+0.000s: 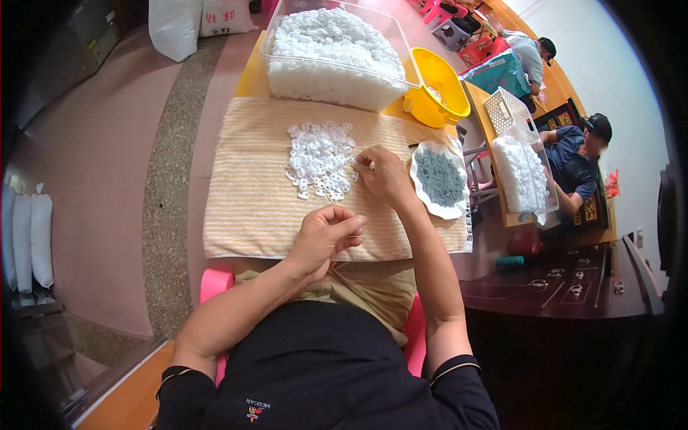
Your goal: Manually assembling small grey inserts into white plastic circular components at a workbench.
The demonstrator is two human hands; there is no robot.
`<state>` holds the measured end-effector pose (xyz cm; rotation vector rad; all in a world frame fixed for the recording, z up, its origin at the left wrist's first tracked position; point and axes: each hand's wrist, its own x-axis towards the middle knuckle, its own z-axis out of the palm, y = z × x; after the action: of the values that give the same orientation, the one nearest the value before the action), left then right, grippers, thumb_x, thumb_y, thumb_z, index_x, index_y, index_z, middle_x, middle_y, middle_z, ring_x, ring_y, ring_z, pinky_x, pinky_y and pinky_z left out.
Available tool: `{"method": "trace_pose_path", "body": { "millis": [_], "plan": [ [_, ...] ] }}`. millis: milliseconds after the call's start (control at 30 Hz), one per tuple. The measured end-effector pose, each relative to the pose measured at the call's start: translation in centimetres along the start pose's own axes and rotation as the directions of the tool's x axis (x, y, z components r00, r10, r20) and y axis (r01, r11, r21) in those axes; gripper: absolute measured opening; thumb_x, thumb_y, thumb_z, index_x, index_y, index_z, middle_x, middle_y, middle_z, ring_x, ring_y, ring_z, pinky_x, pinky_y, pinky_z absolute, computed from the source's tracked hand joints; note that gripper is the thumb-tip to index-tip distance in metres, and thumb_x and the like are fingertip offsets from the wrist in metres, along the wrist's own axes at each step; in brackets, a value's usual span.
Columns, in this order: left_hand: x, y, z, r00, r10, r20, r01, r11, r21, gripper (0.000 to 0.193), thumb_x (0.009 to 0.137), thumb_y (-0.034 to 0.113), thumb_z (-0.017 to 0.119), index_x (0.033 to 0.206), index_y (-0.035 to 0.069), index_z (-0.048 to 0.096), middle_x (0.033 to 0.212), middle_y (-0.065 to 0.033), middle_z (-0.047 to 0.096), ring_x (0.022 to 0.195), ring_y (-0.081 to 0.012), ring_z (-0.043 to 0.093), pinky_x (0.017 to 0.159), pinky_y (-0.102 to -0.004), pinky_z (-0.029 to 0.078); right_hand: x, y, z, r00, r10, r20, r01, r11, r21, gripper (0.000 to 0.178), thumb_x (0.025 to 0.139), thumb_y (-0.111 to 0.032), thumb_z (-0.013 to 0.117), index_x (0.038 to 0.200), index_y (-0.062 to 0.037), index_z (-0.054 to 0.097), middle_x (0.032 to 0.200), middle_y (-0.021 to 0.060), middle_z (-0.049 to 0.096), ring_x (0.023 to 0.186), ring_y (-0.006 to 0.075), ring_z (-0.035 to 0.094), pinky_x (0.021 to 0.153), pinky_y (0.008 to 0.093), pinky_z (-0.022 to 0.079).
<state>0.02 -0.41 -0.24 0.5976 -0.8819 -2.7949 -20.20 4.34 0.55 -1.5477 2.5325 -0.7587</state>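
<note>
A loose pile of small white plastic pieces with holes (319,161) lies on a striped, cream-coloured towel (247,208). At the pile's right edge, my right hand (389,178) is curled in a pinch, with a bit of white showing between its fingers. My left hand (328,236) is held over the towel's near part, thumb pressed against the fingers; whatever it holds is too small or hidden to make out. To the right of my right hand, a white scalloped dish (421,193) holds many small grey-green pieces (441,178).
Behind the towel stands a clear plastic bin (330,97) full of white pieces, with a yellow colander (451,111) beside it. Further right, a person in dark clothing (573,154) sits by another clear bin (548,190). White sacks (175,29) stand on the floor at the far left.
</note>
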Motion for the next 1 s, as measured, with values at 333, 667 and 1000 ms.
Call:
{"method": "trace_pose_path", "body": {
  "millis": [333, 667, 1000],
  "plan": [
    [0.1, 0.1, 0.0, 0.999, 0.049, -0.023, -0.049, 0.999, -0.017, 0.009, 0.089, 0.009, 0.064, 0.096, 0.004, 0.059, 0.091, -0.0057, 0.065, 0.075, -0.0103, 0.062, 0.071, -0.0251, 0.055, -3.5, -1.8, -1.3, 0.989, 0.137, -0.049, -0.102, 0.894, 0.436, 0.014, 0.084, -0.01, 0.068, 0.09, 0.0026, 0.065, 0.065, 0.0, 0.06, 0.057, 0.003, 0.051, 0.051, 0.0207, 0.043],
    [0.0, -0.3, 0.2, 0.993, 0.115, 0.006, -0.115, 0.993, -0.015, 0.011, 0.093, 0.012, 0.06, 0.099, 0.003, 0.059, 0.086, -0.0038, 0.063, 0.076, -0.0107, 0.061, 0.072, -0.0244, 0.054, -8.3, -4.6, -1.7, 0.984, 0.1, 0.15, -0.179, 0.63, 0.756, 0.011, 0.088, -0.002, 0.062, 0.096, 0.0043, 0.065, 0.081, 0.0047, 0.065, 0.073, 0.0073, 0.059, 0.063, 0.0219, 0.048],
    [-0.2, -0.3, 0.6, 0.984, 0.175, 0.018, -0.174, 0.985, -0.004, 0.01, 0.094, 0.013, 0.057, 0.094, 0.003, 0.058, 0.085, -0.0041, 0.062, 0.074, -0.0109, 0.061, 0.071, -0.0246, 0.054, -8.9, -4.0, -1.3, 0.964, 0.086, 0.254, -0.263, 0.476, 0.839, 0.012, 0.09, -0.005, 0.062, 0.097, 0.0049, 0.062, 0.085, 0.0052, 0.064, 0.073, 0.0092, 0.06, 0.063, 0.0223, 0.051]
  ]
}}
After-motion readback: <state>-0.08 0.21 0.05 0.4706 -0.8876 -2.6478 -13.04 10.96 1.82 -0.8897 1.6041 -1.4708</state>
